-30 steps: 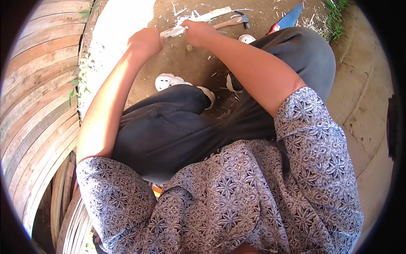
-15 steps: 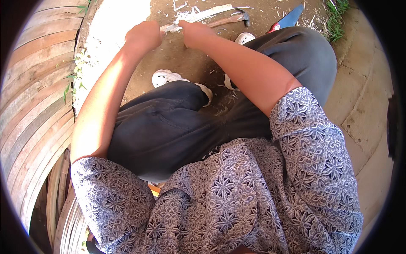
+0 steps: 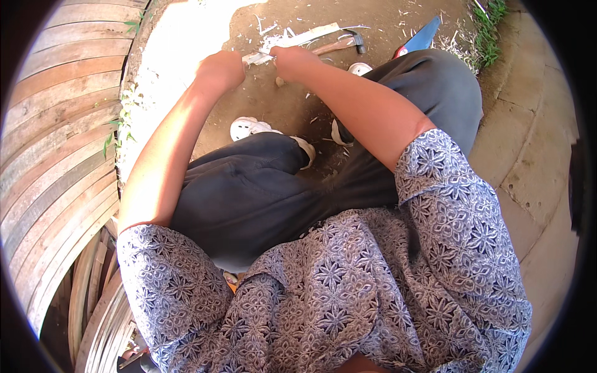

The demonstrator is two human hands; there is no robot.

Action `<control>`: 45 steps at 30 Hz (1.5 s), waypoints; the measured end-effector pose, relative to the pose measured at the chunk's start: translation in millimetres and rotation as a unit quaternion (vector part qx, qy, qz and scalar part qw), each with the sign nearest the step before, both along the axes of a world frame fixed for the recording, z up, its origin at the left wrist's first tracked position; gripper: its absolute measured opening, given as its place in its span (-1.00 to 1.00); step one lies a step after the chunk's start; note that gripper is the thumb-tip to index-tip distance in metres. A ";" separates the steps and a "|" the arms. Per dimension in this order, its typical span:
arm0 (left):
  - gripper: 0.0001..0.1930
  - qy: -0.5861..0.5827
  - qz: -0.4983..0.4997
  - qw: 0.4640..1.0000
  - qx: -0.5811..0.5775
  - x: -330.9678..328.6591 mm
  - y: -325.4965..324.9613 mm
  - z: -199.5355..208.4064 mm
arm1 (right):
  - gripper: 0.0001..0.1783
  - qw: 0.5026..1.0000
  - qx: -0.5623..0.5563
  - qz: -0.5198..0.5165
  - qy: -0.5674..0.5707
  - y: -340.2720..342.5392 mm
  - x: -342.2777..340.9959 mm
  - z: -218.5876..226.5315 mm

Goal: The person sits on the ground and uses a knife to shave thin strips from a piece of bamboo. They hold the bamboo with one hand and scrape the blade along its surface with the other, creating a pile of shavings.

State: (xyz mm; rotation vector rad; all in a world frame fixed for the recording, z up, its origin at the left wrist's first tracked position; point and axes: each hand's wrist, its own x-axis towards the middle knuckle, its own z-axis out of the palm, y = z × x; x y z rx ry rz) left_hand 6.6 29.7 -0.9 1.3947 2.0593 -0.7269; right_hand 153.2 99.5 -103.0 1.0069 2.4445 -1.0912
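Out in front of my knees, my left hand (image 3: pixel 221 72) is closed around one end of a pale wood piece (image 3: pixel 254 59). My right hand (image 3: pixel 296 64) is a fist just to its right. A tan, rounded handle end (image 3: pixel 280 81) sticks out below that fist, and a thin edge shows between the hands; the rest of this tool is hidden by my fingers. Just beyond the hands lies a long whitish wood strip (image 3: pixel 317 33) among shavings. Beside it rests a hammer (image 3: pixel 337 46) with a wooden handle and dark head.
A blue saw-like blade (image 3: pixel 424 36) with a red and white part lies past my right knee. White shoes (image 3: pixel 247 127) are on the brown dirt ground (image 3: pixel 249 31). Curved wooden slats (image 3: pixel 68 112) stand at the left; stone paving (image 3: pixel 528 149) and grass (image 3: pixel 490 31) edge the right.
The whole view has shifted slightly, so ground, tools and hands sit lower in the picture. The tan handle end now shows below my right fist. Both hands stay closed.
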 end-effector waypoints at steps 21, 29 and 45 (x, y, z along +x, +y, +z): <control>-0.83 0.055 -0.113 0.991 0.034 8.0 -19.8 -9.7 | -0.59 0.999 -0.022 0.012 -0.023 5.6 -8.3 2.0; -0.88 0.066 -0.145 0.986 0.057 13.5 -23.2 -9.8 | -0.59 0.999 0.014 0.042 -0.020 -6.0 8.4 26.5; -0.83 0.043 -0.101 0.994 0.026 19.8 -16.4 -5.9 | -0.61 0.999 0.011 -0.032 -0.036 15.9 -1.4 -21.5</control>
